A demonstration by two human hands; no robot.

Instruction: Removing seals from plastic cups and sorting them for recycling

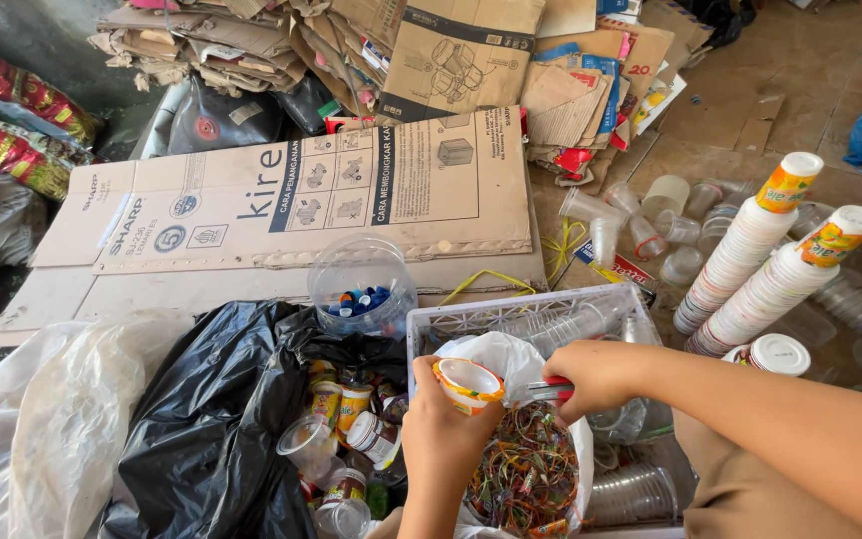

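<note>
Cup (468,384), small and white inside with an orange-yellow rim, sits gripped in the left hand (438,429), fingers curled round its side, mouth tilted toward the camera; it is held over a white bag (496,351) full of tangled coloured strips (528,471); the right hand (596,374) is closed on a red-handled tool (551,390), its tip just beside the cup's rim; the bag lies in a white crate (511,311) with clear cups; left of it a black bag (216,419) holds more printed cups; a clear tub (361,284) of blue caps stands behind on flat cardboard (301,200); 2 tall cup stacks (760,260) lean at right.
</note>
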